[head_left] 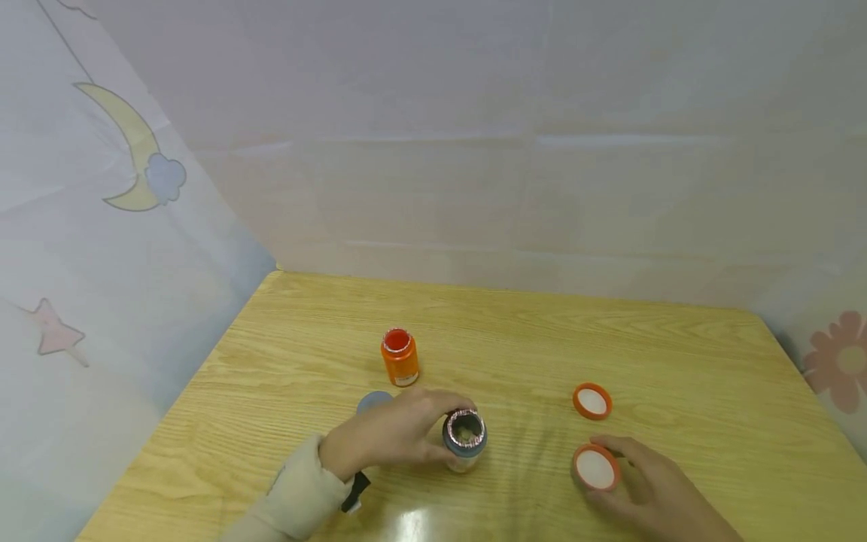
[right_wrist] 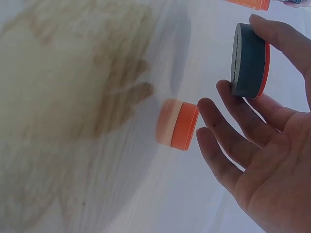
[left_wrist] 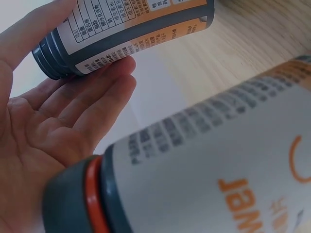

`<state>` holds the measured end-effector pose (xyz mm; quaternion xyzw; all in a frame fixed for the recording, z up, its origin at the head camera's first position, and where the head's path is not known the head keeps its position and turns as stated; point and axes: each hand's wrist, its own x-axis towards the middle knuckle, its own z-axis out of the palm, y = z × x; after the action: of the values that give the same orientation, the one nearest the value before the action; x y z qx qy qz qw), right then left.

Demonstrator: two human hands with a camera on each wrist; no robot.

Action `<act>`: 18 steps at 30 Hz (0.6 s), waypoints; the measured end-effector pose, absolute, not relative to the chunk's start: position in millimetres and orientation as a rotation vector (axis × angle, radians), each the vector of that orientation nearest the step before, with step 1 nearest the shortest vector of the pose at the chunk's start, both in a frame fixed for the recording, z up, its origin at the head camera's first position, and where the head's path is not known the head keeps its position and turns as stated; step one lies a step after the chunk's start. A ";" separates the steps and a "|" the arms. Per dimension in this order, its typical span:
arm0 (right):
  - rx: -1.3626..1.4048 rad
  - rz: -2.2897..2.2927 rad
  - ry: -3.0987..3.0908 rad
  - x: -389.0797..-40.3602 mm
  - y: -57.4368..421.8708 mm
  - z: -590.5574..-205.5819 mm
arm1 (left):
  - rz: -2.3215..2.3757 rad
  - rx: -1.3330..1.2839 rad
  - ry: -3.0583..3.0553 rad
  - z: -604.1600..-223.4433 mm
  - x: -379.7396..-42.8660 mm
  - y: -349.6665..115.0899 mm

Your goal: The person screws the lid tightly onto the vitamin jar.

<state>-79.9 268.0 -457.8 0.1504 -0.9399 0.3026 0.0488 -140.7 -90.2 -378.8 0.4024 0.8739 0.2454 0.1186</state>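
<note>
My left hand [head_left: 400, 433] grips an open dark grey bottle [head_left: 466, 453] near its neck, thumb on one side and fingers on the other. A ragged foil edge rings its mouth, and small pale contents show inside. In the left wrist view the same bottle [left_wrist: 131, 31] shows a white and orange printed label. My right hand [head_left: 653, 485] pinches a dark grey screw lid [right_wrist: 250, 60] between thumb and fingertips. Its white inside and red-orange rim face up in the head view. Just beyond those fingers lies an orange lid [head_left: 592, 401], inside up.
An open orange bottle [head_left: 401, 361] with a torn foil rim stands beyond my left hand. A closed grey-capped bottle [left_wrist: 209, 160] stands by my left wrist, mostly hidden by it in the head view. Printed cloth walls [head_left: 440, 150] border the wooden table [head_left: 501, 324].
</note>
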 end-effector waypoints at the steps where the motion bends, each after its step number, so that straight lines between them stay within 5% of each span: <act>1: 0.472 0.927 -2.850 -79.8 267.5 -458.6 | 0.711 1.187 2.556 -379.0 -139.8 -89.9; 18: 0.662 0.982 -2.679 -77.8 256.0 -455.2 | 0.689 1.265 2.520 -383.5 -125.8 -84.0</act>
<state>-77.8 256.0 -455.2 0.2248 -0.9095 0.3333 0.1061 -125.8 -84.0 -383.5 0.4326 0.8621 0.2356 0.1191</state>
